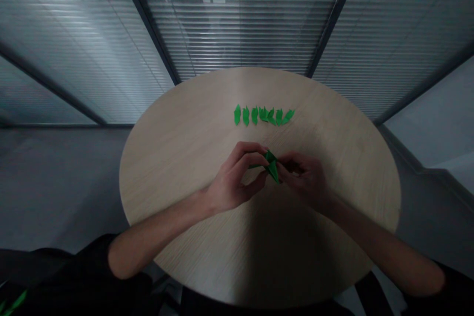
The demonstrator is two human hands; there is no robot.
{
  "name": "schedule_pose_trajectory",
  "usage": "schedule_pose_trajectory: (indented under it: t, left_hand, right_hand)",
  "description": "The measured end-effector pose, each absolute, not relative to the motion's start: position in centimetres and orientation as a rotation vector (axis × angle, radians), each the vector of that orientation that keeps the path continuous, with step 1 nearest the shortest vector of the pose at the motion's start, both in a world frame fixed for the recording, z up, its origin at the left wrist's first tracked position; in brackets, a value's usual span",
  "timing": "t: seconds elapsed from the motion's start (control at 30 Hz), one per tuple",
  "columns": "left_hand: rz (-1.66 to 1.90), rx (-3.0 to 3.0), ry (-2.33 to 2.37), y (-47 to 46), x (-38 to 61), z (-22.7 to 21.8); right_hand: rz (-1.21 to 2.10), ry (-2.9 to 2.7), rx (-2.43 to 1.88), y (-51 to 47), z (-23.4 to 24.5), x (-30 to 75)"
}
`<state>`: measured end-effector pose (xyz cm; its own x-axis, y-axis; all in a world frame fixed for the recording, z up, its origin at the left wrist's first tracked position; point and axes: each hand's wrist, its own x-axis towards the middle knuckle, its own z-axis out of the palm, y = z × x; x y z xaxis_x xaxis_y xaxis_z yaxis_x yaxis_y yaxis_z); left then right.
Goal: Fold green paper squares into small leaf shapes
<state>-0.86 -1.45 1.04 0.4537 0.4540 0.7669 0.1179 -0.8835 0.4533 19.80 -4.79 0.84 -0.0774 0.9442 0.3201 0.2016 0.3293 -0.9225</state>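
A green piece of folded paper is held above the middle of the round table, with pointed flaps showing between my fingers. My left hand pinches it from the left, thumb below and fingers above. From the right, my right hand grips its edge between thumb and curled fingers. Parts of the paper are hidden behind the fingertips. Beyond my hands, several small green folded paper pieces lie in a row on the tabletop, those at the right end close together or overlapping.
The round wooden table stands close to glass panels with blinds and dark frames. Something green shows at the lower left corner near my dark clothing. A shadow falls across the near part of the table.
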Motion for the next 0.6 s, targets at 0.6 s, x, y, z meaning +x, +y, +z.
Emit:
schedule_pose_trajectory:
  t: [0.6]
  left_hand:
    - [1.379,2.383,0.459,-1.39,-0.85,0.8]
  right_hand:
    - [0.826,-1.548,-1.115,-4.91,0.67,19.8]
